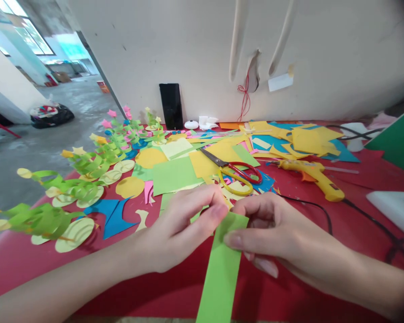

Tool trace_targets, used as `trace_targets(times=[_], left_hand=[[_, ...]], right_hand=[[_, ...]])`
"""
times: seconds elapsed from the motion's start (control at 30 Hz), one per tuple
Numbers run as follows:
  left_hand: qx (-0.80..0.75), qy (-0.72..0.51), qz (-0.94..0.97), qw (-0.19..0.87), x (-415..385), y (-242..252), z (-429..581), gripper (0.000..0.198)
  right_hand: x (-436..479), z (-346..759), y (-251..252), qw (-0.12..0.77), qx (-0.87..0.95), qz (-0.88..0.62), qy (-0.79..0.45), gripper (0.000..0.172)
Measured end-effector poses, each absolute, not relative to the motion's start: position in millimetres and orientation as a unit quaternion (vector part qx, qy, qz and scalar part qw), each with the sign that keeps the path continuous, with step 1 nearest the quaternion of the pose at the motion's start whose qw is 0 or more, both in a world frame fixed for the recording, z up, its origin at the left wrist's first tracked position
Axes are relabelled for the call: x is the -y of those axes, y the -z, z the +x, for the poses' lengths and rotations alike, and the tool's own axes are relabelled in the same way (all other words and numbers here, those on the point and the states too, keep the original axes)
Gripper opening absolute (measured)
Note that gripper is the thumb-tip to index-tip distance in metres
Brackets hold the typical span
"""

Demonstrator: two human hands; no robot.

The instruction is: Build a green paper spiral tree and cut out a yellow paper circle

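Observation:
A long green paper strip point(220, 278) hangs down toward me, its top end between my two hands. My right hand point(276, 229) pinches it near that end, thumb on the front face and fingers behind. My left hand point(188, 224) is closed at the strip's upper left corner, thumb and forefinger pressed together there. Just beyond my fingertips lie scissors point(235, 172) with one red and one yellow handle, resting on paper scraps. Green paper sheets point(175, 174) lie past my left hand.
Curly green paper pieces with star tips point(97, 157) line the table's left side. A yellow glue gun point(313, 175) with a black cord lies at the right. A phone point(171, 106) leans on the wall. Yellow and blue paper offcuts point(309, 139) are heaped at the back right of the red table point(128, 291).

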State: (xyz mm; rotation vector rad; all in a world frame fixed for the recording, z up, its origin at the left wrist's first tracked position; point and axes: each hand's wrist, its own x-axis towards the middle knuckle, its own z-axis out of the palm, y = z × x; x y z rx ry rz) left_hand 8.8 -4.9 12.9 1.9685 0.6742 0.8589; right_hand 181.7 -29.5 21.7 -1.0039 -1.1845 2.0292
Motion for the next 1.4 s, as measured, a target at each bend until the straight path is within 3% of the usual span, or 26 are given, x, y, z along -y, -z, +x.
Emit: trace_targets(times=[0.27,0.43,0.57,1.4], left_hand=[[-0.328,-0.331,0.79,0.398,5.5,-10.0,8.0,0.023],[-0.336,-0.325,0.79,0.396,5.7,-11.0,12.1,0.037],[-0.324,-0.308,0.806,0.388,6.1,-11.5,13.8,0.036],[-0.333,-0.293,0.814,0.375,6.1,-10.0,13.3,0.035]], right_hand=[[22.2,182.6,-23.1,0.292,0.441,-0.373,-0.762,0.005],[15.8,188.0,-24.7,0.337,0.439,-0.355,-0.753,0.005],[10.5,193.9,-23.7,0.36,0.459,-0.349,-0.734,0.005],[0.8,200.9,-25.4,0.371,0.471,-0.352,-0.719,0.014]])
